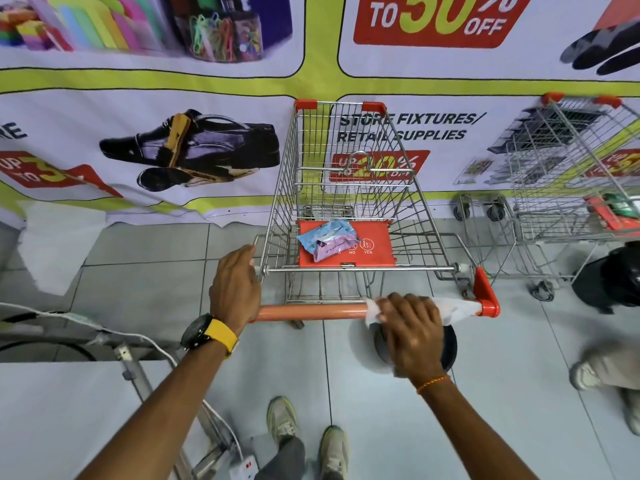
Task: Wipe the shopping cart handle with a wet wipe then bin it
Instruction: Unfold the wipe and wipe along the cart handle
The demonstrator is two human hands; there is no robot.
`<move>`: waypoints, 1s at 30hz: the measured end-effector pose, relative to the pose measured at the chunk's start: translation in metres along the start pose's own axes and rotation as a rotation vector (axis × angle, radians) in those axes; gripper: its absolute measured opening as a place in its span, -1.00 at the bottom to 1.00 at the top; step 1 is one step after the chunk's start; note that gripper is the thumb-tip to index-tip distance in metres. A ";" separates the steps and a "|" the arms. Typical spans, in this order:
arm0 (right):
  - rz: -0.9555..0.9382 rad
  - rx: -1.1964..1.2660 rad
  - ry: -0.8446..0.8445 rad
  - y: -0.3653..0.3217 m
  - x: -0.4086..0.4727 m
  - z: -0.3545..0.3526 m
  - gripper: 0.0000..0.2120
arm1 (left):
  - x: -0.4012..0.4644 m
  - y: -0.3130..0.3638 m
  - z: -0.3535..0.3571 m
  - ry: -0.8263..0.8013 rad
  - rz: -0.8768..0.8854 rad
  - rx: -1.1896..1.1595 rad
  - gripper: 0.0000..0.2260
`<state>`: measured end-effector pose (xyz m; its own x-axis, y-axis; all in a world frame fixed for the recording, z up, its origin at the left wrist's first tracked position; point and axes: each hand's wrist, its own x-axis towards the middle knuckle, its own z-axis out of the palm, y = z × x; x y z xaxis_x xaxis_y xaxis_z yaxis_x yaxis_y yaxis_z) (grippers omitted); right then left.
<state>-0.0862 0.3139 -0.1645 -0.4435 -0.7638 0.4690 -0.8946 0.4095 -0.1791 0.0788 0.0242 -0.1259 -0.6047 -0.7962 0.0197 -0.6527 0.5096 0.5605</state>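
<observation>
A wire shopping cart (349, 188) stands in front of me with an orange handle (311, 311) across its near end. My right hand (412, 330) presses a white wet wipe (457, 308) around the right part of the handle. My left hand (235, 289) grips the cart's left corner, where the handle meets the wire frame. A pastel wet wipe pack (327, 239) lies on the orange child seat flap (377, 247) inside the cart.
A second wire cart (568, 188) stands to the right against the printed banner wall. A black bin bag (609, 282) sits at the far right. Another person's shoes (595, 375) are at the right edge. Cables and a metal frame (138, 368) lie at left. My shoes (308, 438) are below.
</observation>
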 end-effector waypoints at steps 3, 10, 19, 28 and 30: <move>0.027 -0.033 0.011 0.041 -0.011 -0.020 -0.73 | -0.001 -0.002 0.002 -0.005 0.063 0.042 -0.68; 0.097 -0.058 0.068 0.079 -0.018 -0.033 -0.73 | -0.004 0.006 0.002 -0.021 0.148 0.132 -0.73; 0.145 0.057 0.056 -0.001 -0.005 -0.006 -0.69 | -0.010 0.011 0.004 -0.132 0.209 0.199 -0.60; 0.022 0.172 0.006 -0.152 0.038 0.052 -0.75 | -0.007 0.008 0.003 -0.102 0.183 0.104 -0.65; 0.005 0.152 -0.007 -0.159 0.041 0.057 -0.74 | -0.004 0.001 0.003 -0.123 0.172 0.110 -0.61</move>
<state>0.0343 0.1891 -0.1662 -0.4480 -0.7654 0.4619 -0.8901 0.3336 -0.3105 0.0792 0.0289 -0.1282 -0.7581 -0.6521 0.0021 -0.5770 0.6723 0.4638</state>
